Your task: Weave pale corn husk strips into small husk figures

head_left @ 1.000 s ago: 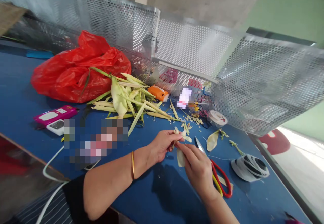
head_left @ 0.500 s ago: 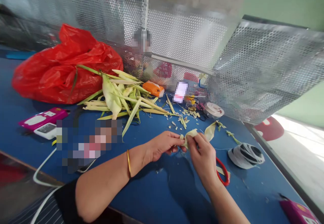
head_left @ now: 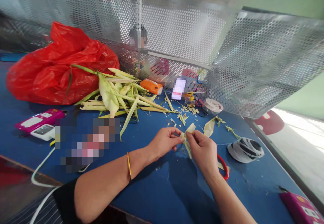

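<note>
Between my two hands is a pale strip of corn husk, with part of it hanging below the fingers. My left hand pinches its left side with thumb and fingertips. Thumb and forefinger of my right hand close on its right side. Just beyond the right hand lies another piece of husk. Red-handled scissors lie partly hidden behind the right wrist. A spool of white thread sits to the right, with a thin thread running from it toward the hands.
A pile of corn husks lies at left beside a red plastic bag. Husk scraps, an orange packet, a lit phone and a roll of tape are further back. A perforated metal screen borders the blue table.
The husk strip between my hands has turned, and a length of it now hangs below my fingers. My right hand has shifted slightly. The view has moved a little.
</note>
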`<action>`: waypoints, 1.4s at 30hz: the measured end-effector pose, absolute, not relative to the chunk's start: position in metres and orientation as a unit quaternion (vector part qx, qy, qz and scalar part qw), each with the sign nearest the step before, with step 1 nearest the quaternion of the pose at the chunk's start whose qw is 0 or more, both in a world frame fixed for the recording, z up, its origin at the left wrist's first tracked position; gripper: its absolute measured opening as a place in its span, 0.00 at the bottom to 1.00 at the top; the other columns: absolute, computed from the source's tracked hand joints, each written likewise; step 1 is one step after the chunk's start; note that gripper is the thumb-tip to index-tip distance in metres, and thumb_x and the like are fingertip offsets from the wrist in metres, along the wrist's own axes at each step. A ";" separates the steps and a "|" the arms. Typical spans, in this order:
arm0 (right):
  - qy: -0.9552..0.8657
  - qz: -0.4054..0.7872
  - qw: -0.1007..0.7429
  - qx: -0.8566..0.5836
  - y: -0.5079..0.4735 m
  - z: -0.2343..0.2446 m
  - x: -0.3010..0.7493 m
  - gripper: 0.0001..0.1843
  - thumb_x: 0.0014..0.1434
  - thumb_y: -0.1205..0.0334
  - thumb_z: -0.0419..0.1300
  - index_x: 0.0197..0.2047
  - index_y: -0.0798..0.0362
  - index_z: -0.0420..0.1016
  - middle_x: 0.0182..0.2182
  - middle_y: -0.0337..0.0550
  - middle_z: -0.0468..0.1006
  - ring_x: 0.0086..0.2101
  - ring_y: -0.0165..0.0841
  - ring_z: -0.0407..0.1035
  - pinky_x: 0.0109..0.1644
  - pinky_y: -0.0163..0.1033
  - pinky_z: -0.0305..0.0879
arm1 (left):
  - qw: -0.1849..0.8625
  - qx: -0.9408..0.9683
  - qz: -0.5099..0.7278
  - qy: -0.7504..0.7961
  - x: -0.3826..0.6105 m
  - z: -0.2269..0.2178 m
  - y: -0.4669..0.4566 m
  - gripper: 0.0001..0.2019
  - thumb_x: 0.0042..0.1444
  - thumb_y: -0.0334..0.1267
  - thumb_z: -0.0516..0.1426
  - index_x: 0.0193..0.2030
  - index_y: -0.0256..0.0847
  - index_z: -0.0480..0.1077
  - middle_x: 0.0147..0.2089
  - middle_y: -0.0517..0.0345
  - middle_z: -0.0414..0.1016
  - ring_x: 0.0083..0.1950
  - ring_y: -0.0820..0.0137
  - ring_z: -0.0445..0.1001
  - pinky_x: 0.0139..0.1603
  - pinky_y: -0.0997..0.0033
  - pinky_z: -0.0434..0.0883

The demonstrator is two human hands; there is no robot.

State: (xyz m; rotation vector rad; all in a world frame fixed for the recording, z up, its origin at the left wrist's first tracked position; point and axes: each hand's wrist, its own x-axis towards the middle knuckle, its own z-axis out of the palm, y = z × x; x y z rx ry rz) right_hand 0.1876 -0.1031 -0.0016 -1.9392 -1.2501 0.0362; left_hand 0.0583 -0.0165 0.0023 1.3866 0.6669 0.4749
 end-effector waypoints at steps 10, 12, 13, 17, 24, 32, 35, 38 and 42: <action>-0.471 0.011 0.409 -0.781 -0.100 -0.007 0.183 0.20 0.62 0.50 0.53 0.21 0.49 0.62 0.14 0.32 0.63 0.19 0.29 0.56 0.24 0.34 0.48 | 0.737 0.520 0.252 0.350 0.062 0.007 -0.024 0.10 0.43 0.36 0.68 0.33 0.35 0.78 0.27 0.62 0.73 0.20 0.81 0.61 0.24 0.75 0.58; -0.453 0.059 0.434 -0.776 -0.101 -0.004 0.185 0.20 0.62 0.45 0.53 0.26 0.50 0.69 0.14 0.33 0.66 0.18 0.30 0.59 0.24 0.34 0.51 | 0.735 0.515 0.264 0.354 0.062 0.008 -0.022 0.08 0.44 0.35 0.67 0.32 0.35 0.78 0.27 0.62 0.74 0.20 0.82 0.61 0.24 0.75 0.58; -0.443 0.094 0.449 -0.770 -0.102 -0.002 0.186 0.20 0.62 0.43 0.54 0.31 0.50 0.72 0.15 0.34 0.69 0.18 0.30 0.61 0.23 0.35 0.54 | 0.733 0.506 0.275 0.363 0.061 0.009 -0.021 0.08 0.44 0.35 0.67 0.32 0.35 0.78 0.27 0.62 0.74 0.19 0.82 0.60 0.23 0.75 0.58; -0.431 0.221 0.504 -0.715 -0.105 0.007 0.191 0.26 0.54 0.41 0.63 0.47 0.53 0.73 0.21 0.37 0.77 0.18 0.32 0.66 0.24 0.36 0.62 | 0.728 0.453 0.311 0.410 0.059 0.012 -0.011 0.09 0.44 0.34 0.68 0.34 0.36 0.78 0.26 0.63 0.73 0.19 0.83 0.60 0.23 0.77 0.58; -0.410 0.382 0.588 -0.583 -0.107 0.017 0.194 0.17 0.53 0.50 0.66 0.42 0.52 0.82 0.30 0.45 0.82 0.28 0.34 0.73 0.34 0.40 0.69 | 0.743 0.435 0.307 0.406 0.057 0.013 -0.006 0.10 0.44 0.34 0.68 0.35 0.35 0.77 0.24 0.63 0.72 0.20 0.82 0.60 0.22 0.78 0.55; -0.408 0.317 0.615 -0.596 -0.105 0.008 0.197 0.14 0.50 0.48 0.69 0.30 0.52 0.81 0.24 0.41 0.77 0.28 0.34 0.70 0.37 0.40 0.65 | 0.751 0.464 0.279 0.379 0.058 0.006 -0.003 0.17 0.40 0.40 0.70 0.37 0.36 0.78 0.28 0.59 0.75 0.21 0.79 0.65 0.21 0.76 0.53; -0.418 0.247 0.628 -0.608 -0.105 0.003 0.198 0.15 0.55 0.48 0.66 0.30 0.52 0.80 0.23 0.39 0.72 0.29 0.32 0.65 0.35 0.37 0.60 | 0.752 0.476 0.275 0.364 0.057 0.005 -0.004 0.15 0.41 0.40 0.69 0.36 0.36 0.79 0.30 0.58 0.75 0.22 0.79 0.66 0.22 0.76 0.54; -0.405 0.246 0.666 -0.576 -0.104 0.002 0.197 0.12 0.57 0.51 0.66 0.37 0.51 0.80 0.27 0.38 0.74 0.27 0.29 0.63 0.33 0.35 0.59 | 0.744 0.498 0.274 0.351 0.056 0.007 -0.006 0.12 0.44 0.38 0.67 0.36 0.36 0.79 0.30 0.57 0.75 0.22 0.79 0.66 0.22 0.75 0.53; -0.390 0.262 0.684 -0.558 -0.103 0.003 0.192 0.11 0.55 0.53 0.67 0.35 0.52 0.78 0.32 0.41 0.77 0.25 0.27 0.64 0.32 0.36 0.62 | 0.725 0.526 0.272 0.353 0.057 0.010 -0.011 0.09 0.45 0.36 0.66 0.34 0.35 0.79 0.28 0.58 0.75 0.22 0.80 0.64 0.22 0.75 0.53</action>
